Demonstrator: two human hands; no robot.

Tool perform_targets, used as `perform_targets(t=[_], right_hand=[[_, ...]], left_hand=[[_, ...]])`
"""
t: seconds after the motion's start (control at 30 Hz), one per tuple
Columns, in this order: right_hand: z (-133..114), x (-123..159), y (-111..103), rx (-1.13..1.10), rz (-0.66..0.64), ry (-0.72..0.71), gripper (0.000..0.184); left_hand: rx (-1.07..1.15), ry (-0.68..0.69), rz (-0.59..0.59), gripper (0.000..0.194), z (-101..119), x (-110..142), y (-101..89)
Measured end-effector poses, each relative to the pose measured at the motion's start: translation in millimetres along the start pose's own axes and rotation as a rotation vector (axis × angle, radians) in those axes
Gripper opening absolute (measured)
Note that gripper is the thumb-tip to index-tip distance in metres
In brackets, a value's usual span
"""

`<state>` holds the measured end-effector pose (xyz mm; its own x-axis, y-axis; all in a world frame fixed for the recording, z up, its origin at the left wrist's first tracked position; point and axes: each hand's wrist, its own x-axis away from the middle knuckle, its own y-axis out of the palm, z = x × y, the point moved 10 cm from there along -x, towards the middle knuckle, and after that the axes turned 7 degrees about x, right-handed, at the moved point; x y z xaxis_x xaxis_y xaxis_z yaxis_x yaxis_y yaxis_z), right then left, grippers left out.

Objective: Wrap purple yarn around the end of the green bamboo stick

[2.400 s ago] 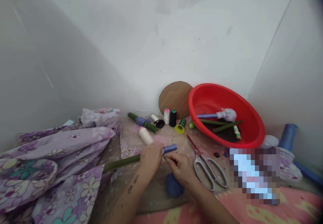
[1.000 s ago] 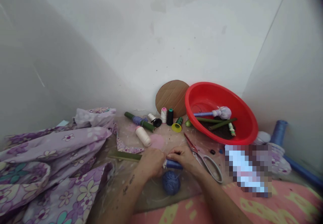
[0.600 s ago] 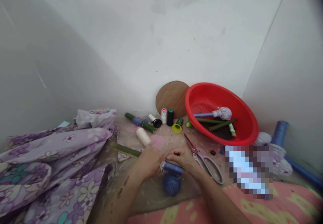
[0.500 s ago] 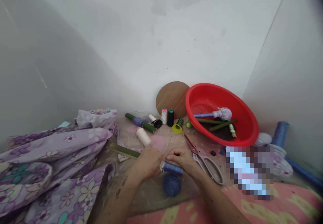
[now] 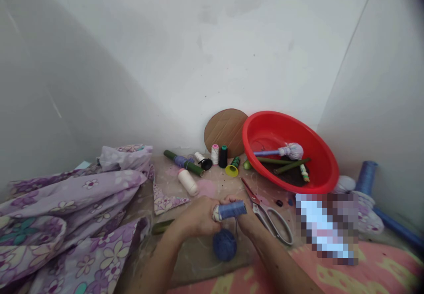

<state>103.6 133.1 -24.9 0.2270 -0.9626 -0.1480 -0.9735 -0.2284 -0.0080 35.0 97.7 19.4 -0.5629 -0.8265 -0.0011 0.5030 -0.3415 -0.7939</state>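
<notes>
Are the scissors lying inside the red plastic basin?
No, the scissors lie outside the red plastic basin, in front of its rim.

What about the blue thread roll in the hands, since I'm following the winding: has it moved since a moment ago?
Yes. The blue thread roll has risen: it now sits about level with the pivot of the scissors, not just below it.
</notes>
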Motion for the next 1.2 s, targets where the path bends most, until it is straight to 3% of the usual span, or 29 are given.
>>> perform_targets(t=[0.2,0.37,0.5,0.63,0.8,0.93,1.0,1.2], right_hand=[[11.8,1.8,-9.2,0.045,0.206,0.108,0.015],[11.9,5.6,1.1,-0.036,0.234,0.179,0.016],[1.8,7.4,3.2,-0.107,0.242,0.119,0.017],[-5.7,7.9,6.1,-0.138,0.201,0.048,0.021],[-12.4,9.0,9.2,-0.154,0.176,0.015,0.032],[-31.7,10.8,15.2,-0.114,0.118,-0.114,0.030],[-40.9,13.1,18.5,-0.034,0.085,-0.190,0.027],[-49.4,24.1,6.5,0.272,0.184,-0.266,0.028]], left_hand=[[0.327,-0.009,0.070,0.007,-9.6,-7.8,-7.7],[0.508,0.006,0.041,0.012,-9.3,-4.7,-14.4],[0.683,-0.029,-0.045,0.016,-15.0,-1.3,-6.6],[0.895,-0.051,-0.044,0.024,-18.2,0.1,-7.3],[0.866,-0.006,-0.072,0.030,-9.6,-0.8,-10.9],[0.821,0.006,-0.051,0.028,-7.4,-1.4,-14.8],[0.835,-0.002,-0.045,0.029,-10.2,-2.0,-14.5],[0.788,-0.026,-0.037,0.026,-24.4,-6.1,-8.9]])
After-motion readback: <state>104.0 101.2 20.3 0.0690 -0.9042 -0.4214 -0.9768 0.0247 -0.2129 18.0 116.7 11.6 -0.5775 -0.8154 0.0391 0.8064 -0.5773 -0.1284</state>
